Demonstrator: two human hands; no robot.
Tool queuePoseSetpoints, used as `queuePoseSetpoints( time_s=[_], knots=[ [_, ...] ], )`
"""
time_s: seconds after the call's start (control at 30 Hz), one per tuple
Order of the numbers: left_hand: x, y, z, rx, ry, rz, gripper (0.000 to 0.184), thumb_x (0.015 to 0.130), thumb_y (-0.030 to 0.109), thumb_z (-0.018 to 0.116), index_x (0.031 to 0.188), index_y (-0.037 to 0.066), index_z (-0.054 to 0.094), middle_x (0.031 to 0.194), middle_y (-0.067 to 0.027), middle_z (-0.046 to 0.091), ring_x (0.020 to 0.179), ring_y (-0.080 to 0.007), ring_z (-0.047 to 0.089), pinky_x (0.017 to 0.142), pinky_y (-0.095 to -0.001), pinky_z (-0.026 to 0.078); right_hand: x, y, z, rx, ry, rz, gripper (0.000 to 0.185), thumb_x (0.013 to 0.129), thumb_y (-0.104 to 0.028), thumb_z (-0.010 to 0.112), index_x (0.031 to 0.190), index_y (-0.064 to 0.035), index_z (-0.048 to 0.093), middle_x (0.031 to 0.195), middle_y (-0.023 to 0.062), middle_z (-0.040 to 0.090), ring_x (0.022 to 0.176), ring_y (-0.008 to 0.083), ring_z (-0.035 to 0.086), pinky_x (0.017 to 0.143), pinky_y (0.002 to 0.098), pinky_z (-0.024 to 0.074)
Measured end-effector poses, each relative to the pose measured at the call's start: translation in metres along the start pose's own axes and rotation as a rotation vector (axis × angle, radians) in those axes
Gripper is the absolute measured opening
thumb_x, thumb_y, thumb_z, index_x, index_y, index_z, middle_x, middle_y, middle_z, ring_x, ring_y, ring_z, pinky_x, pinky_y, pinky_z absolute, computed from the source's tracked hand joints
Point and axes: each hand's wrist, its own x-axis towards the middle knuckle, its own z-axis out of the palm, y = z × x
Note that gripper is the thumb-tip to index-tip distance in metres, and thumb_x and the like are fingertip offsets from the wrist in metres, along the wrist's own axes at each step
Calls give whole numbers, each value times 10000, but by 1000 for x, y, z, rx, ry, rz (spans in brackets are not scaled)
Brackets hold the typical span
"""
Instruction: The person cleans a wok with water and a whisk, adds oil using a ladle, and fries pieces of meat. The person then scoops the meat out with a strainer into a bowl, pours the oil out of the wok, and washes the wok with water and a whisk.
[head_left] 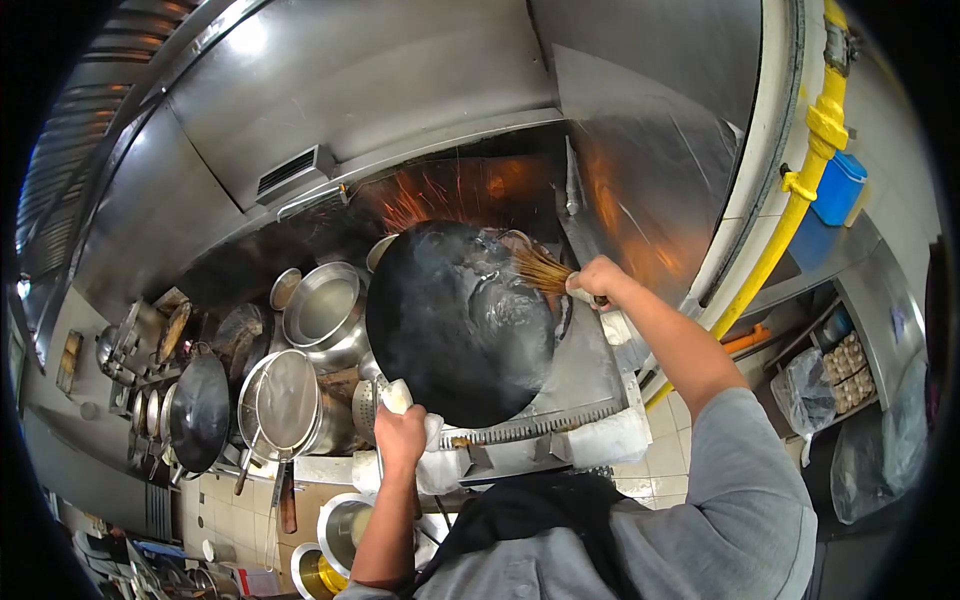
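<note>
A large black wok (430, 330) sits on the stove, with water and steam inside it. My right hand (600, 280) is closed round the handle end of a bamboo brush (541, 270), whose bristles are at the wok's upper right side. My left hand (401, 436) grips a white cloth (398, 397) at the wok's lower left edge. A perforated ladle (364, 408) is just left of that hand. Sparks and an orange glow show behind the wok.
Metal bowls (325, 305), a wire strainer (287, 398) and a smaller wok (199, 412) stand at the left. Below are a steel bowl (341, 527) and a container of yellow liquid (318, 575). A yellow pipe (800, 200) runs down the right.
</note>
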Motion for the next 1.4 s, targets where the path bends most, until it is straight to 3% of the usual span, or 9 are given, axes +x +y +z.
queuePoseSetpoints(
  time_s=[0.57,0.83,0.9,1.03,1.13,1.2,1.23,1.3,1.4],
  knots=[
    [-28,44,-18,205,25,176,451,674,178,649,1003,-98,512,895,-309,603,882,-470,575,796,-485,454,-33,94,55,569,-96,134,479,875,-332,597,1305,-153,482,877,86,605,547,223,584,434,369,471],
    [-62,37,-13,248,27,394,466,633,142,692,1001,-52,483,926,-282,568,869,-481,539,759,-508,441,-23,136,177,865,211,-111,409,882,-269,621,1258,-153,510,779,41,585,510,155,555,386,321,455],
    [-64,36,-7,230,86,491,538,627,142,701,1066,-71,472,940,-282,564,879,-478,538,766,-506,441,-69,70,182,887,220,-34,365,862,-218,646,1192,-104,538,784,35,595,558,139,557,457,311,495],
    [-54,34,-5,238,122,438,563,653,181,715,1085,-97,487,909,-295,582,854,-465,564,772,-501,451,-145,39,213,596,-15,-658,557,829,-269,679,1301,-45,487,1024,141,635,876,203,622,772,338,507],
    [-32,25,-17,46,79,214,359,670,112,649,946,-70,507,831,-286,600,798,-459,589,725,-474,467,-140,106,187,179,-214,-1084,606,832,-333,662,1336,-64,460,1081,170,623,868,218,626,756,358,518],
    [-25,8,-17,-11,79,125,329,690,112,612,948,-72,523,824,-263,627,791,-412,625,734,-433,480,-130,68,102,-232,-438,-181,528,855,-253,644,1334,-116,468,1001,78,645,801,191,616,703,327,507],
    [-20,-4,-15,-112,53,70,278,697,103,584,910,-73,552,788,-213,635,748,-336,632,707,-402,481,-30,150,123,52,-200,-441,472,843,-294,642,1267,-123,526,904,102,652,660,180,625,550,347,519],
    [-14,-16,-2,-329,-45,76,205,690,93,580,819,-65,581,727,-156,628,677,-252,616,647,-370,475,-41,42,40,82,141,-114,431,808,-322,635,1163,-81,583,690,136,663,592,273,644,583,386,519],
    [-10,-50,42,-421,25,-156,156,713,126,600,715,-30,595,644,-99,609,581,-201,585,566,-361,456,-18,-26,-8,176,466,-635,606,814,-262,685,1350,-86,466,1111,170,641,998,230,631,878,319,470]
  ],
)
